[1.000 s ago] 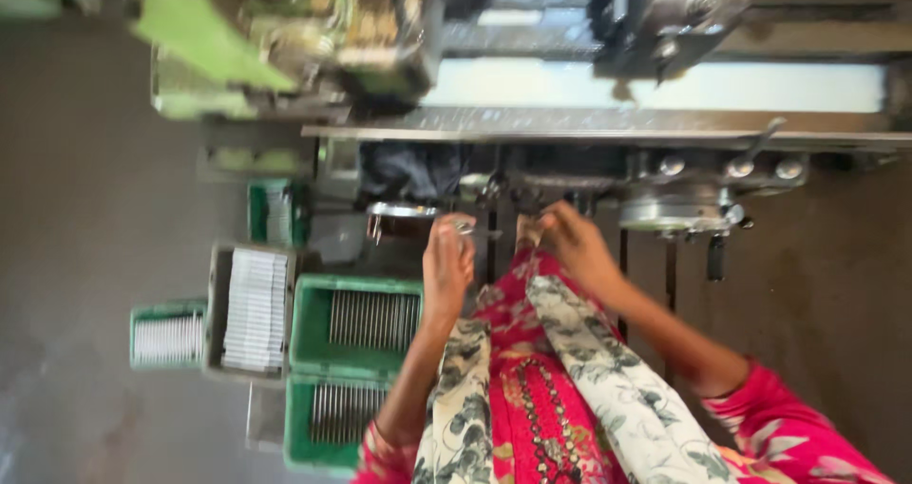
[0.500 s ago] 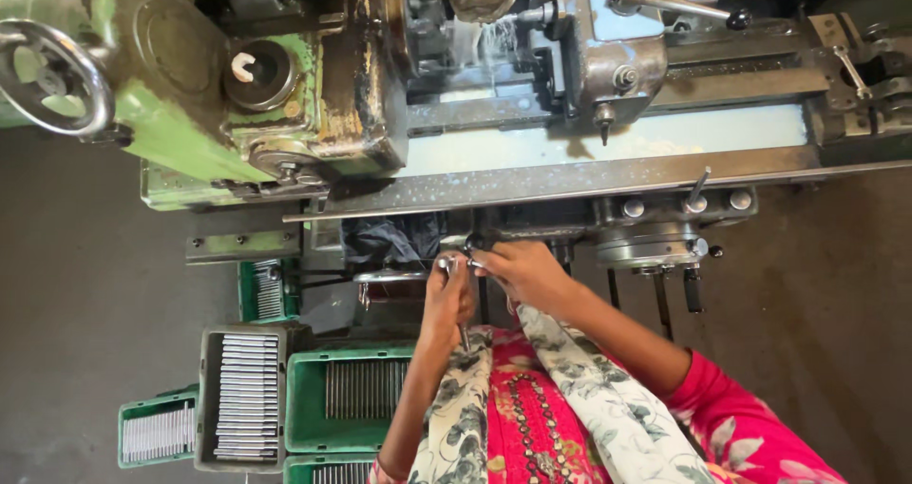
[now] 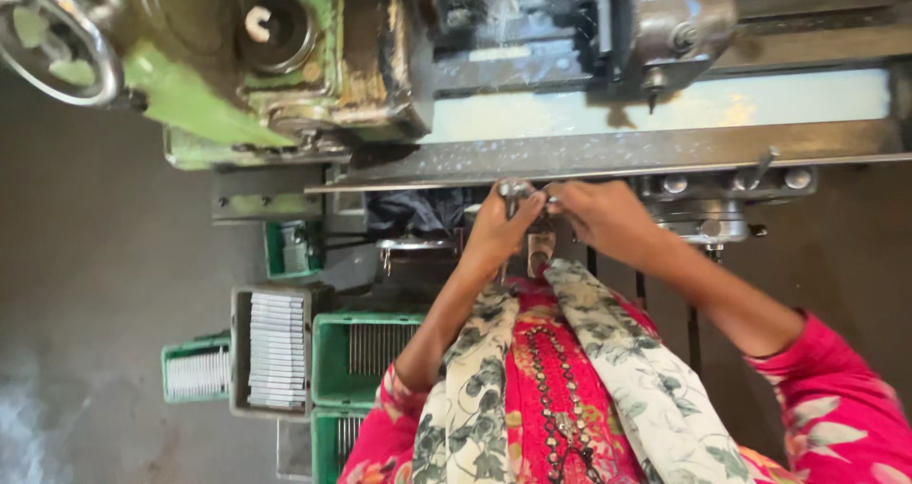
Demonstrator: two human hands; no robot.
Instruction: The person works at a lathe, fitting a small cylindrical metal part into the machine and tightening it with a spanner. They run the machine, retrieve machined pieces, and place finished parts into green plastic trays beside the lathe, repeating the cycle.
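Observation:
My left hand (image 3: 496,229) and my right hand (image 3: 598,216) meet at the front edge of a green lathe (image 3: 285,85), just under its long metal bed rail (image 3: 608,151). Both hands close around a small shiny metal part (image 3: 518,192) held between the fingertips. The left fingers pinch it from the left, the right fingers from the right. A pink sleeve and a floral scarf hang below my arms.
Green crates (image 3: 332,351) with rows of metal pieces stand on the floor at lower left, beside a grey tray (image 3: 275,351) of stacked silvery plates. A handwheel (image 3: 57,42) sits at the lathe's upper left. Grey concrete floor lies at left.
The view has shifted down the machine and closer. My hands have risen from near my lap to the bed rail and stay together on the small metal part.

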